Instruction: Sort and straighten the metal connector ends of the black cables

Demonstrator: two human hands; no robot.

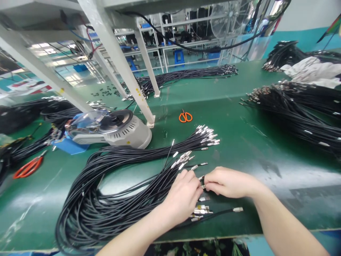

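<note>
Forearms [141, 225] over the bench [226, 121], left fingers [196, 188] and right fingers [212, 185] pinching probably one metal tip [203, 186], so I'd go easy and straight tbh.

The left hand [184, 195] and right hand [223, 182] nearly meet, fingers curled, perhaps touching.

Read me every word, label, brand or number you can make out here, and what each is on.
No text can be read.
Gray machine: yellow mark, too small to read.
White post: yellow marks, no legible lettering.
Red-and-white sheets: too blurred to read.
Silver connectors beside the left hand: too small to tell if marked.
</note>
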